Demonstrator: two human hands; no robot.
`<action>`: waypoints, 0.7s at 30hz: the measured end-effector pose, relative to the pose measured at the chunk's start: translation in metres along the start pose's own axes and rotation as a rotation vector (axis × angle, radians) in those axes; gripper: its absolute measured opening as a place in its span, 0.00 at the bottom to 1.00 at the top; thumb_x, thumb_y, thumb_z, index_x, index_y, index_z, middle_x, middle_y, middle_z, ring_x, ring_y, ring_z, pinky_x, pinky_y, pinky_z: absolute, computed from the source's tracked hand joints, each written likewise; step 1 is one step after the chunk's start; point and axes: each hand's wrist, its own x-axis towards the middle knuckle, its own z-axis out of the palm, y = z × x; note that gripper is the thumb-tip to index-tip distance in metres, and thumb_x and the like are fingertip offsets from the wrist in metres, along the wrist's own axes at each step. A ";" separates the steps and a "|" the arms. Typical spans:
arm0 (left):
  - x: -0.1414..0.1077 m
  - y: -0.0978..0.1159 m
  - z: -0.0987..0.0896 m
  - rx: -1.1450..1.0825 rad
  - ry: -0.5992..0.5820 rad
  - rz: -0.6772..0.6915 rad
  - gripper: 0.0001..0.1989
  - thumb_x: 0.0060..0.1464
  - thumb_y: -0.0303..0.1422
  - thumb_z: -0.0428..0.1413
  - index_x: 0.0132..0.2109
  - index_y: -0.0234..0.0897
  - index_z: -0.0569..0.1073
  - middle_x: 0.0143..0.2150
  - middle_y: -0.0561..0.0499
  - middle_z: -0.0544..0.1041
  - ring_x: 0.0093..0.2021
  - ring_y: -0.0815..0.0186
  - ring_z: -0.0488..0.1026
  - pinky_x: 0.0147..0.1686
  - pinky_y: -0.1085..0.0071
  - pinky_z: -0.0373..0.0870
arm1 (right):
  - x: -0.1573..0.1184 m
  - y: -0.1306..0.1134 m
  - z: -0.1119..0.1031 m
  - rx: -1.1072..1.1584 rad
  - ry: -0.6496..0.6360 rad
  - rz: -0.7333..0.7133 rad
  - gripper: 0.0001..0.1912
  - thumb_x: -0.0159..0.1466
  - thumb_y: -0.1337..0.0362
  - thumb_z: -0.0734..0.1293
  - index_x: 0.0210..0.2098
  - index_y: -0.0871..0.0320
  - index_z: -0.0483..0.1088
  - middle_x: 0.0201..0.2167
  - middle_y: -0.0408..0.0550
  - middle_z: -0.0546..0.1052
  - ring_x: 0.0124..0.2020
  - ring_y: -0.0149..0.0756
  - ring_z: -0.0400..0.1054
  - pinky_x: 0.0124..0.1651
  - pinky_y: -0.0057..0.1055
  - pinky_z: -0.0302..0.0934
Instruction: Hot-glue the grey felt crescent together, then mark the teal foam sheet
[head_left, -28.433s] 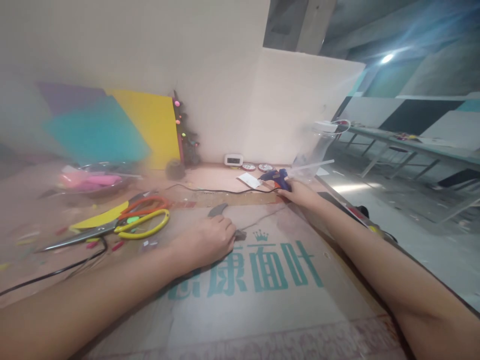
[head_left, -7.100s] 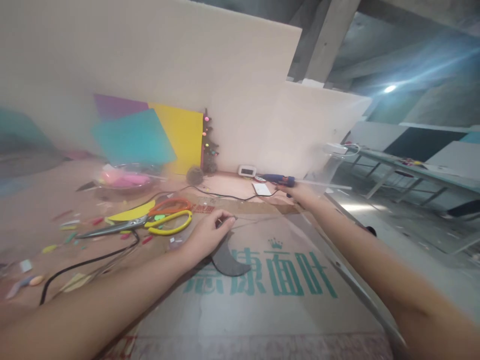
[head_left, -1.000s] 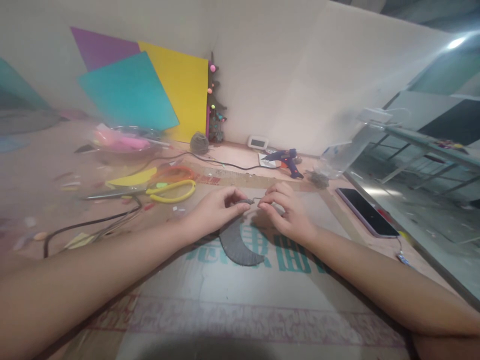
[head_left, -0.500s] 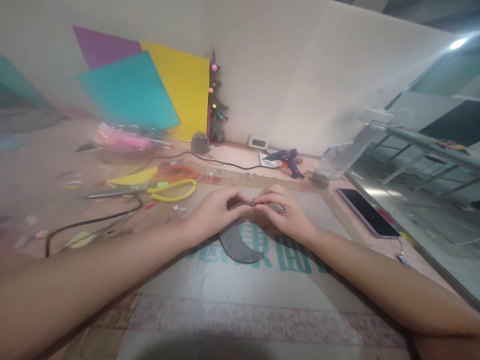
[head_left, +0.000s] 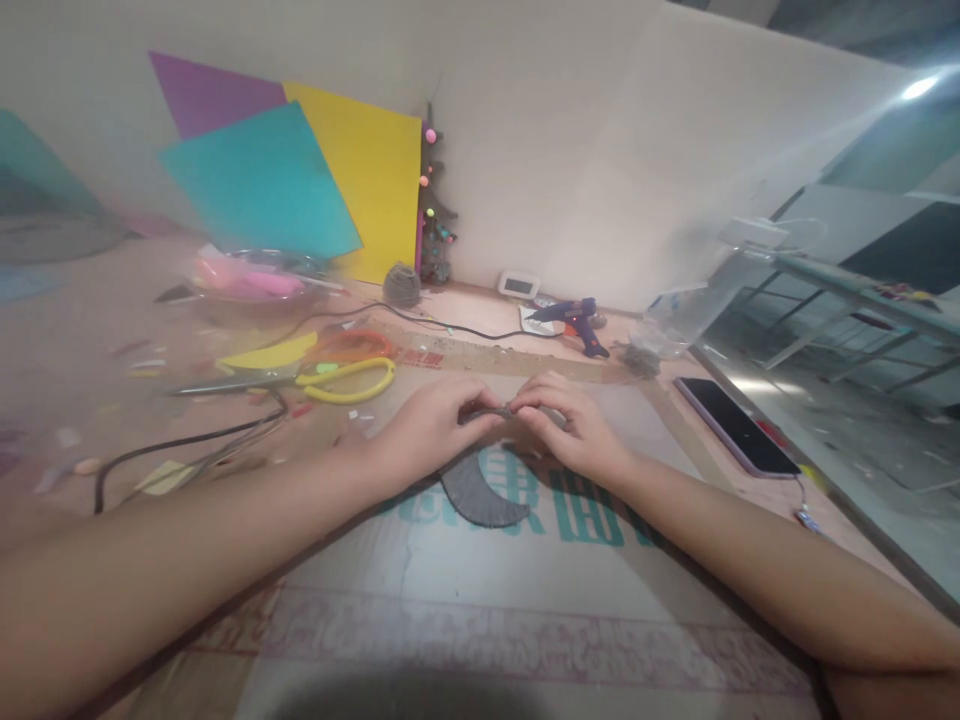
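My left hand (head_left: 442, 425) and my right hand (head_left: 562, 420) meet fingertip to fingertip over the middle of the work surface. Between them both pinch a small, thin grey piece (head_left: 495, 411), mostly hidden by the fingers. Just below the hands a grey crescent shape (head_left: 484, 498) lies flat on the pale printed sheet (head_left: 480, 590), its upper end partly covered by my left hand.
Yellow-handled scissors (head_left: 349, 381), a dark cord (head_left: 172, 440) and paper scraps lie left. Behind are a grey yarn ball (head_left: 402, 286), a blue glue gun (head_left: 576, 322) and a white display (head_left: 518, 285). A phone (head_left: 739, 427) rests at right; coloured sheets (head_left: 262, 185) lean on the wall.
The fingers have shifted very slightly around the small grey piece. Both hands otherwise keep their place, and the crescent lies where it was.
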 end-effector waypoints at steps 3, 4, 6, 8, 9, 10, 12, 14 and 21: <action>0.000 0.000 0.000 -0.004 0.002 -0.002 0.07 0.59 0.36 0.56 0.39 0.39 0.76 0.36 0.53 0.79 0.37 0.65 0.73 0.39 0.70 0.67 | 0.000 0.000 0.001 -0.002 0.008 0.000 0.07 0.67 0.63 0.63 0.36 0.56 0.73 0.32 0.48 0.76 0.37 0.37 0.68 0.44 0.39 0.63; 0.000 0.000 0.000 -0.007 0.003 0.000 0.07 0.59 0.36 0.56 0.39 0.39 0.76 0.36 0.53 0.79 0.37 0.65 0.73 0.39 0.70 0.66 | 0.000 0.001 0.001 -0.001 0.010 0.002 0.07 0.67 0.63 0.64 0.36 0.56 0.73 0.32 0.48 0.76 0.37 0.37 0.68 0.44 0.39 0.63; 0.000 0.000 0.000 -0.008 -0.003 -0.003 0.07 0.59 0.37 0.56 0.39 0.39 0.76 0.36 0.53 0.78 0.37 0.65 0.73 0.38 0.70 0.66 | 0.000 0.001 0.002 0.001 0.011 0.006 0.05 0.66 0.63 0.65 0.36 0.56 0.73 0.32 0.48 0.76 0.37 0.37 0.68 0.44 0.39 0.62; 0.001 0.000 0.000 -0.003 -0.009 0.000 0.08 0.59 0.37 0.55 0.38 0.39 0.76 0.35 0.52 0.78 0.37 0.65 0.73 0.38 0.70 0.66 | 0.000 0.001 0.002 0.002 0.015 0.002 0.05 0.66 0.63 0.66 0.35 0.56 0.72 0.31 0.47 0.75 0.37 0.37 0.68 0.43 0.38 0.62; 0.001 0.000 0.000 0.001 -0.011 0.004 0.08 0.59 0.38 0.55 0.38 0.38 0.76 0.35 0.52 0.78 0.36 0.65 0.73 0.37 0.70 0.65 | 0.000 0.001 0.002 0.001 0.015 0.001 0.05 0.66 0.63 0.66 0.35 0.56 0.72 0.31 0.47 0.75 0.37 0.37 0.68 0.43 0.38 0.62; 0.001 0.000 0.000 0.005 -0.011 0.011 0.08 0.59 0.38 0.55 0.38 0.38 0.76 0.35 0.52 0.78 0.36 0.65 0.72 0.37 0.70 0.65 | 0.000 0.001 0.002 0.000 0.016 0.000 0.05 0.66 0.63 0.66 0.34 0.56 0.72 0.31 0.47 0.75 0.37 0.37 0.68 0.43 0.38 0.62; 0.001 0.000 0.000 0.013 -0.011 0.026 0.08 0.59 0.38 0.56 0.38 0.38 0.76 0.34 0.52 0.78 0.36 0.66 0.72 0.36 0.70 0.64 | 0.000 0.001 0.002 -0.009 0.014 0.001 0.05 0.66 0.63 0.66 0.34 0.55 0.72 0.31 0.47 0.75 0.36 0.37 0.68 0.43 0.38 0.62; 0.000 0.000 0.000 0.018 -0.021 0.031 0.08 0.59 0.38 0.56 0.38 0.38 0.76 0.34 0.52 0.78 0.36 0.66 0.72 0.36 0.71 0.64 | 0.000 0.002 0.003 -0.020 0.006 0.001 0.05 0.65 0.63 0.66 0.34 0.56 0.72 0.31 0.46 0.75 0.36 0.37 0.68 0.43 0.38 0.61; 0.001 0.000 0.001 -0.010 -0.039 -0.013 0.08 0.58 0.38 0.56 0.38 0.38 0.76 0.34 0.53 0.78 0.35 0.66 0.72 0.35 0.71 0.65 | 0.000 0.004 0.003 -0.068 -0.015 -0.033 0.07 0.67 0.63 0.65 0.34 0.57 0.73 0.30 0.47 0.75 0.36 0.37 0.67 0.42 0.37 0.59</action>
